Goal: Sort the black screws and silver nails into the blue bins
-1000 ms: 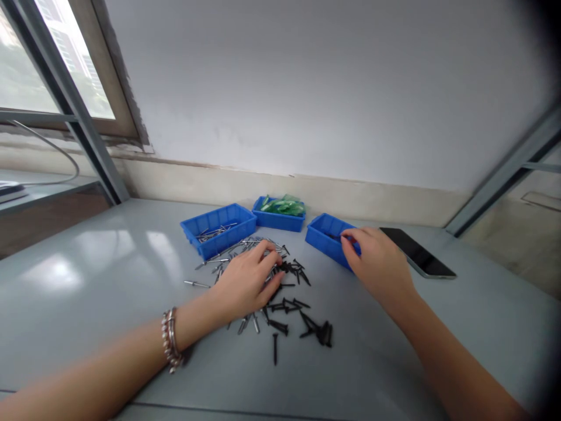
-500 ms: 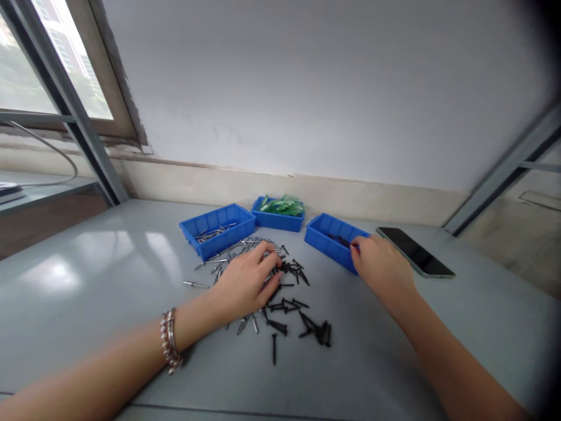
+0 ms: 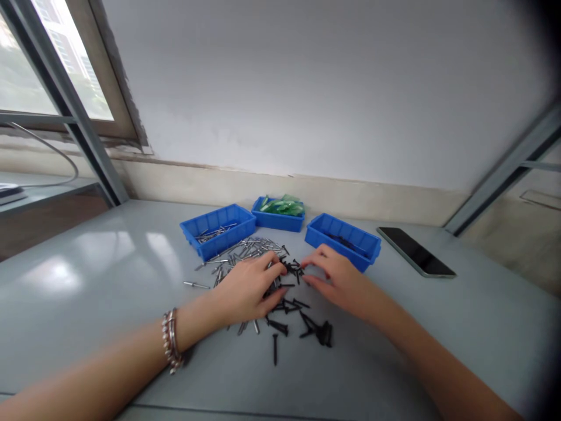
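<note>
My left hand rests over the middle of a loose pile, thumb and fingers apart among the parts. Silver pop rivets lie behind and under it, and black screws are scattered to its right and front. Facing it, my right hand is at the right edge of the pile, with its thumb and index finger spread around several black screws. Just behind that hand stands a blue bin with black screws inside. What lies under my left palm is hidden.
A second blue bin at the left holds silver rivets. Behind it, another blue bin holds green plastic pieces. A phone lies at the right. The wall closes off the back, with metal posts on both sides.
My right hand has moved left and forward from the right bin to the black screws, and its fingers have spread. My left hand has shifted slightly right over the pile.
</note>
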A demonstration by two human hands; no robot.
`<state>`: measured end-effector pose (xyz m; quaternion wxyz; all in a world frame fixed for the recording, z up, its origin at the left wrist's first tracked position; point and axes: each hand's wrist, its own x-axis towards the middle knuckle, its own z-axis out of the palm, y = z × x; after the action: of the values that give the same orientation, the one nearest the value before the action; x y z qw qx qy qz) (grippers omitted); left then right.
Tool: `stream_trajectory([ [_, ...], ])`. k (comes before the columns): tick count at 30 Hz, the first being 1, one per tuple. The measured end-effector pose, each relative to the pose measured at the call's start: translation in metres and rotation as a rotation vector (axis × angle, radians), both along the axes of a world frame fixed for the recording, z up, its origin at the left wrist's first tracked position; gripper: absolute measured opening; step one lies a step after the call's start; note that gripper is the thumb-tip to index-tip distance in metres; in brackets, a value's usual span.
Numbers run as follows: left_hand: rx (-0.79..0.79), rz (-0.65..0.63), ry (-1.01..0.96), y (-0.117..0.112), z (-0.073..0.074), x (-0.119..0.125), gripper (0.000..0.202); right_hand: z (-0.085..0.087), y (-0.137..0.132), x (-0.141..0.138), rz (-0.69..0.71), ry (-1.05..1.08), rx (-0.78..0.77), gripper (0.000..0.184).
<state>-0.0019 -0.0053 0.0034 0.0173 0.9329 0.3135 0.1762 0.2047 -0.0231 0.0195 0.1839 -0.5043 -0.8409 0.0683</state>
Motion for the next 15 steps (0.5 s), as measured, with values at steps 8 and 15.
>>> stream_trajectory([
  [8, 0.004, -0.002, 0.028, 0.003, -0.004, 0.000, 0.021, -0.008, -0.011, -0.015, 0.078, -0.040, -0.179, 0.020],
  [15, -0.032, -0.016, 0.083, 0.003, -0.003, 0.000, 0.020, -0.010, -0.009, -0.019, 0.083, -0.047, -0.172, 0.012],
])
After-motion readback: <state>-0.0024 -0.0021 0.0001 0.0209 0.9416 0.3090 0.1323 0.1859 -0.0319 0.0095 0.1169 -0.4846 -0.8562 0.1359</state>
